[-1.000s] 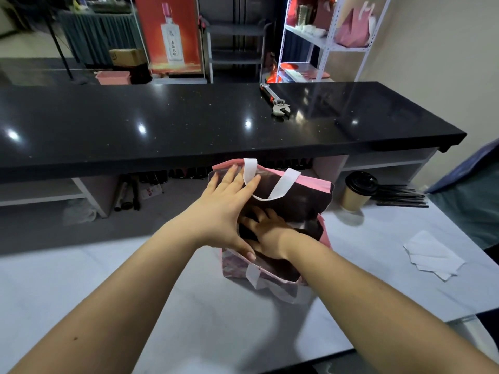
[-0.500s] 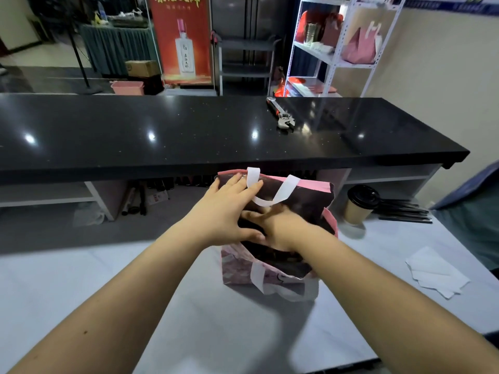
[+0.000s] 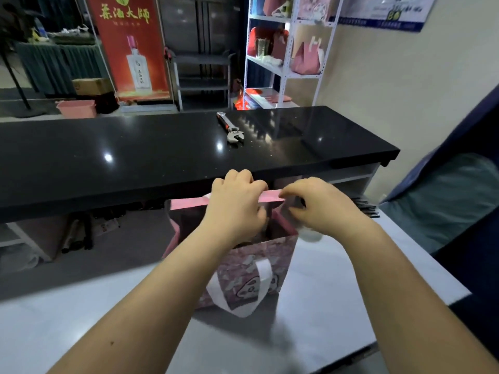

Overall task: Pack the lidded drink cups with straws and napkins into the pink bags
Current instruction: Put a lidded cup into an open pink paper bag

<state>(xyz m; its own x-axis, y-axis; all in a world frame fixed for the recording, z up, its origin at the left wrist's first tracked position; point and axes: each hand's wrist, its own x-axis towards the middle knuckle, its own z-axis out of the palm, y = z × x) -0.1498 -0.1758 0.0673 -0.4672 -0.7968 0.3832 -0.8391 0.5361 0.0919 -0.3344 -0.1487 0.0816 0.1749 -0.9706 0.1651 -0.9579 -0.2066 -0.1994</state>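
Note:
A pink patterned bag [image 3: 259, 268] with white handles stands upright on the white table [image 3: 81, 314]. My left hand [image 3: 235, 209] grips the far top rim of the bag near its middle. My right hand [image 3: 316, 206] pinches the same rim at its right corner. The bag's mouth is pulled open between them and its dark inside shows. A blurred white patch shows under my right hand. The cup behind the bag is hidden by my right arm. A few dark straws [image 3: 368, 209] show past my right wrist.
A black counter [image 3: 135, 157] runs across behind the table, with a wrench [image 3: 232, 129] lying on it. A white shelf rack [image 3: 286, 49] with more pink bags stands at the back right. A dark blue chair [image 3: 459, 201] sits to the right.
My right hand has come out of the bag and taken hold of the far rim. My left hand moved up along that rim. The view has tilted upward and shifted.

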